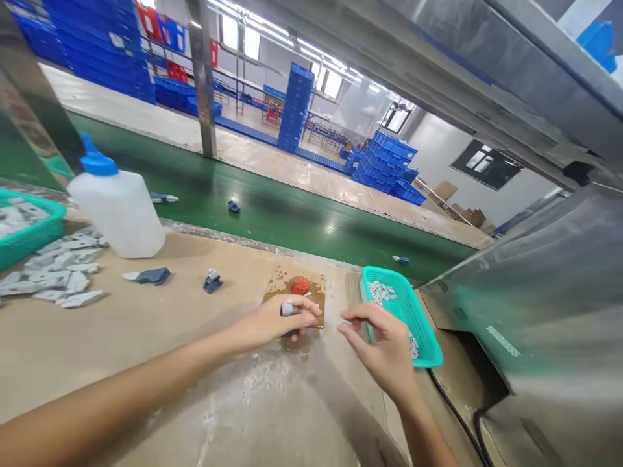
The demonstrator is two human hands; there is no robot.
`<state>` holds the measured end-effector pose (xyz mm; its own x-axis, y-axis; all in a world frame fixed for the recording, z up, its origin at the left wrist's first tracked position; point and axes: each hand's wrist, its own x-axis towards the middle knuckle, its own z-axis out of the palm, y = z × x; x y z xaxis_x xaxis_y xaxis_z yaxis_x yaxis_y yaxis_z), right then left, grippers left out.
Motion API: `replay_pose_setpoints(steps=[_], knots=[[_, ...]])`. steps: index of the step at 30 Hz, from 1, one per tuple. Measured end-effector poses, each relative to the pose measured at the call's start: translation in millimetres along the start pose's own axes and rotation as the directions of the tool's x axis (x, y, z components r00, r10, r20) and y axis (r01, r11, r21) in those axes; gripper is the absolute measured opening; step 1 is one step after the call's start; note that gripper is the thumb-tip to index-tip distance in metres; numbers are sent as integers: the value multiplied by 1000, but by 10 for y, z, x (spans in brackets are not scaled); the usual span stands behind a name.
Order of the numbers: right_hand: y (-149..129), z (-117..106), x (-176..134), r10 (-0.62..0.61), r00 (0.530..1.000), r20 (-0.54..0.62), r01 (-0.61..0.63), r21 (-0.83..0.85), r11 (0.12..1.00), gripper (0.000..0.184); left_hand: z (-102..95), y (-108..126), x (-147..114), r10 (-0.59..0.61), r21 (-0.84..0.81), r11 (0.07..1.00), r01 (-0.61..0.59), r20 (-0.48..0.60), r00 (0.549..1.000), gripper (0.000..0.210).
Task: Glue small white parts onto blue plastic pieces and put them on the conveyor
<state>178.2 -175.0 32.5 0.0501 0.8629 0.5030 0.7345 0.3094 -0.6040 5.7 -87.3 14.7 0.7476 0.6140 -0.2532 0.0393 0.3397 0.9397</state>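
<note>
My left hand (287, 316) is closed around a small grey and dark blue plastic part (288, 309), mostly hidden by the fingers. Beneath and beyond it lies a wet brown board (280, 280) with a round red item (299, 286) on it. My right hand (382, 344) is in a pinch, thumb and forefinger around a small pale piece (346, 322) that barely shows. Beside that hand stands a green basket (431, 331) containing small white pieces (382, 292).
A white bottle with a blue cap (119, 211) stands left, near piled grey parts (63, 269) and another green basket (32, 237). Two blue-grey parts (150, 277) lie on the tabletop. Behind runs a green conveyor belt (292, 214) carrying scattered parts. A metal housing (549, 292) rises at right.
</note>
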Motion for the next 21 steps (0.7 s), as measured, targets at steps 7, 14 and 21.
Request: replay_pose_setpoints(steps=[7, 14, 21], knots=[[-218, 289, 0, -92, 996, 1, 90, 193, 977, 29, 2, -120, -55, -28, -307, 948, 79, 166, 986, 29], [-213, 326, -87, -86, 996, -25, 89, 164, 982, 29, 26, -143, -44, -6, -414, 906, 85, 188, 982, 26], [-263, 366, -88, -139, 987, -74, 150, 159, 976, 14, 86, -195, -59, 28, -418, 908, 37, 149, 988, 31]])
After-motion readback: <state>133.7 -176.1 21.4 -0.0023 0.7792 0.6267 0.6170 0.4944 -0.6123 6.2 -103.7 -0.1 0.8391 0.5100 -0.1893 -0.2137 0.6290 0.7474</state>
